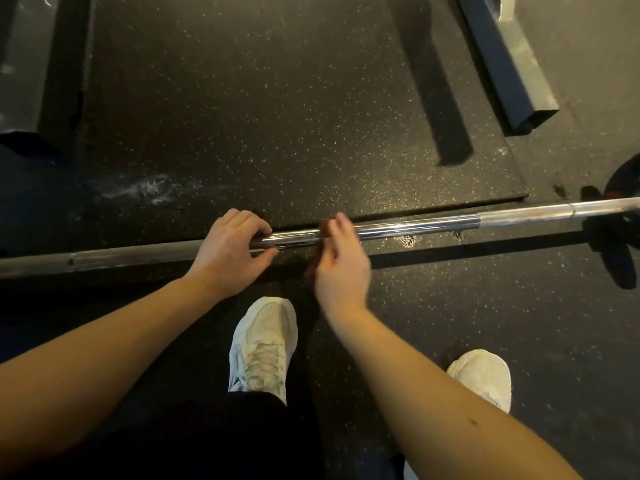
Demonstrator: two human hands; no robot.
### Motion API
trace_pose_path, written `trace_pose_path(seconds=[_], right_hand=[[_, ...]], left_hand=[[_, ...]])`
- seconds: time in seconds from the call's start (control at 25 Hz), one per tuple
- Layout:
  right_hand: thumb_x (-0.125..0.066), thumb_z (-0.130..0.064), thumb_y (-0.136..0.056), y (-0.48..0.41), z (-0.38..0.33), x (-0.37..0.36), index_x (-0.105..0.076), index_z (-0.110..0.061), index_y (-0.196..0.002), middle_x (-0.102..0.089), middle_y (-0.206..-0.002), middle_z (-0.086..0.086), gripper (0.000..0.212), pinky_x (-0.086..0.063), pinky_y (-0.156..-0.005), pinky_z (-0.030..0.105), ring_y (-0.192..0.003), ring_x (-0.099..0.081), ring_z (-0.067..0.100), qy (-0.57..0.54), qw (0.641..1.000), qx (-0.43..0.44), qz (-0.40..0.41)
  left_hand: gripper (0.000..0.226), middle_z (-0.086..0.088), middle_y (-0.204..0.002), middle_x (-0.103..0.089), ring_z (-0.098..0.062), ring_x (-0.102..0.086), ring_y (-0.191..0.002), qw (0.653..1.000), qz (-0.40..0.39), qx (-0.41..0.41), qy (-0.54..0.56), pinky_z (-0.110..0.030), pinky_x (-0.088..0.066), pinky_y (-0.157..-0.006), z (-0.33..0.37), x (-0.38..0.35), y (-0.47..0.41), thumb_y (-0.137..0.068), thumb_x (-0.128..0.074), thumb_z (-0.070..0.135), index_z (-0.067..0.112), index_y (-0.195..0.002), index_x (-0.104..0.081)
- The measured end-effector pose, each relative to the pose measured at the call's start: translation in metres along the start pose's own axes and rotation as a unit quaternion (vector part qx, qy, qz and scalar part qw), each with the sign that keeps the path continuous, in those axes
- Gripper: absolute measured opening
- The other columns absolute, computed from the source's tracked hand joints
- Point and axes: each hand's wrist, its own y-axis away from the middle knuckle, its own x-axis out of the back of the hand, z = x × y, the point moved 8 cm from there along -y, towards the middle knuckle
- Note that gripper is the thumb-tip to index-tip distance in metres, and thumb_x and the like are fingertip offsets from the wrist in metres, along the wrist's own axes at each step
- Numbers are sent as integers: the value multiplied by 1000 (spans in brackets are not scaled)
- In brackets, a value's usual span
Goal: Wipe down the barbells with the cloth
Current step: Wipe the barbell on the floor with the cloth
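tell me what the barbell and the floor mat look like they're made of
The barbell looks like steel with a polished, chrome-like finish: bright streaked reflections run along its shaft. The floor mat seems to be matte black rubber, judging by its pale flecks and dull, non-glossy surface.

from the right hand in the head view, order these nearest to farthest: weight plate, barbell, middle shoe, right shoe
1. barbell, passing right by the fingers of the right hand.
2. middle shoe, just below and to the left.
3. right shoe, lower right.
4. weight plate, far right edge, at the bar's end.
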Motion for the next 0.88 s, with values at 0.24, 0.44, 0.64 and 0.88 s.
trace_pose_path(seconds=[0.24,0.44,0.64,0.88], right_hand=[[-58,-17,-102,-3,-13,-13,-61,-16,-141,-51,-152,-6,39,-15,-110,2,-138,-46,8,39,985,127,-114],[-58,-17,-103,-39,55,68,-62,-17,-140,-53,-150,-9,37,-32,-122,33,-138,-48,11,7,999,-34,-8],[-52,-14,-104,-8,12,14,-54,-16,-145,-43,-158,-9,41,-28,-122,30,-144,-38,6,-14,997,-69,39],[-55,-18,-103,19,-41,-46,-57,-16,-144,-47,-156,-6,40,-21,-116,19,-141,-44,11,35,983,131,-125]], left_hand=[[36,8,-107,-63,-9,-53,-100,1000,-3,21,-13,-36,-51,-93,-18,12,13,-85,-81,31,23,-116,-66],[33,15,-102,-57,-5,-53,-94,999,-27,14,-21,-32,-53,-86,-13,7,6,-87,-76,42,28,-112,-62],[33,16,-101,-55,-4,-54,-92,999,-30,26,-15,-28,-52,-84,-20,7,6,-87,-76,41,30,-113,-59],[39,14,-110,-56,-4,-53,-103,998,-45,32,-12,-32,-51,-95,-25,18,17,-88,-77,29,26,-123,-61]])
